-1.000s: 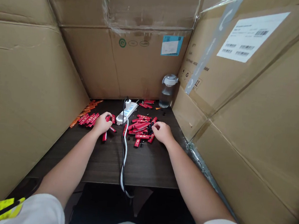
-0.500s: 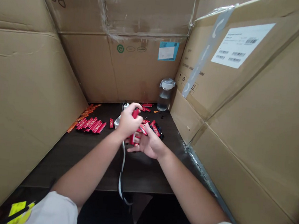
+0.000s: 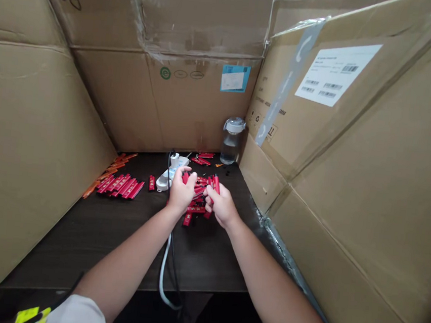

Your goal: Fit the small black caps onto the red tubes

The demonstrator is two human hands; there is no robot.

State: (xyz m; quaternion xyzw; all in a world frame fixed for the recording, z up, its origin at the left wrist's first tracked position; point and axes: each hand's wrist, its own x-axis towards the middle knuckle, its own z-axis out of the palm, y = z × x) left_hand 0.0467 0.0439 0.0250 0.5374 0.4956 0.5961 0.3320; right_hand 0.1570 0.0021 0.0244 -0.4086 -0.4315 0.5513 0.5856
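My left hand (image 3: 182,193) is closed around a flat red bar (image 3: 185,178), most of it hidden by the fingers. Close by on the right, my right hand (image 3: 222,206) grips another narrow red bar (image 3: 216,183), which stands up out of the fist. Between and under both hands lies a loose heap of similar red bars (image 3: 196,209) with gold marks, some with dark ends. A slanting row of red bars (image 3: 121,186) lies to the left, with one single red bar (image 3: 151,183) nearer my left hand.
Orange strips (image 3: 110,171) line the left cardboard wall (image 3: 30,138). A white power strip (image 3: 164,181) with a plug and cables sits behind my left hand. At the back right stands a clear water bottle (image 3: 231,145). Small dark bits (image 3: 227,173) lie before it on the dark table (image 3: 116,243).
My hands have moved apart, uncovering the heap and the power strip. The right hand has gone from open-fingered to closed around a red bar. The view has shifted slightly.
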